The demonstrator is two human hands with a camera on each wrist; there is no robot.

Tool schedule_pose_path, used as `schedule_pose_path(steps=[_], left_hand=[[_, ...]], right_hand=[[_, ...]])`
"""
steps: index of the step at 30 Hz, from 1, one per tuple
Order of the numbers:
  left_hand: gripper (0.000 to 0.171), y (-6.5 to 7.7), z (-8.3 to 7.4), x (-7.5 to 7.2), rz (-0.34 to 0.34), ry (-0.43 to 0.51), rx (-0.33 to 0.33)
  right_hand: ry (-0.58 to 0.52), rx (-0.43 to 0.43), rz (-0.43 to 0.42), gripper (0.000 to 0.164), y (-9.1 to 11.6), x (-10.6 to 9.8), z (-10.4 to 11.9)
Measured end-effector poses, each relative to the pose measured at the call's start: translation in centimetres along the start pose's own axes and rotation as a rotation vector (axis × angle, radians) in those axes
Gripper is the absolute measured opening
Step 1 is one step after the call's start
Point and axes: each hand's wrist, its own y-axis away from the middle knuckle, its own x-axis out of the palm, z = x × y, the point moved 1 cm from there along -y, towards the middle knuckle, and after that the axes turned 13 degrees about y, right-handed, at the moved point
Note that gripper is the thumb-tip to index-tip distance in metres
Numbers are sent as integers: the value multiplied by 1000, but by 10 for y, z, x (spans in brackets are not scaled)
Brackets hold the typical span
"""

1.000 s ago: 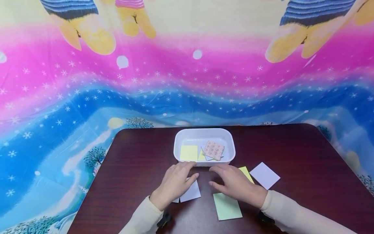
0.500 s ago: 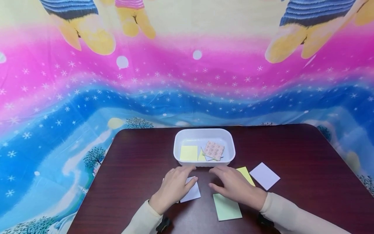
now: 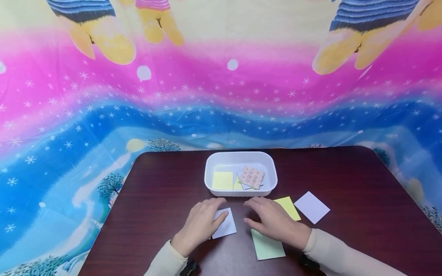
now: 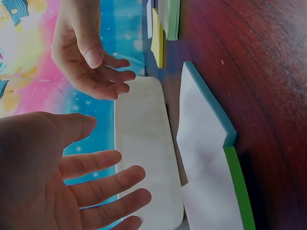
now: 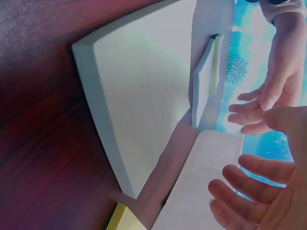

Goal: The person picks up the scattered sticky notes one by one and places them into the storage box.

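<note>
- Head view: hovering with the left hand (image 3: 198, 224) over a pale pad (image 3: 226, 227), fingers loosely extended, thumb apart, gripping nothing.
- Likewise with the right hand (image 3: 276, 220), over the far edge of a green pad (image 3: 270, 247) and partly hiding a yellow pad (image 3: 290, 208); fingers relaxed, holding nothing.
- Seemingly between grips; would call for lowering the fingers and pinching, perhaps at the green pad's uncovered near edge.
- Good room between the two hands, and wide to left and right across the table (image 3: 348, 176); tighter between yellow pad and lilac pad (image 3: 312, 207), farther right.
- Bounded on the far side, just past the fingertips, by a white tub (image 3: 241, 194); inside, yellow square (image 3: 222, 180) left, pink patterned pad (image 3: 252, 177) right.
</note>
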Motion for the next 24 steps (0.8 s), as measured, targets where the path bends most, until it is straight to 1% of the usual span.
schedule_pose_path(steps=[6, 17, 24], left_hand=[[40, 3, 3, -1, 5, -6, -22], [39, 8, 11, -1, -30, -17, -26], [36, 11, 18, 0, -37, -15, -47]], right_hand=[[-1, -5, -9, 43, -2, 3, 0], [-14, -13, 6, 42, -5, 6, -1], [-5, -2, 19, 41, -5, 8, -1]])
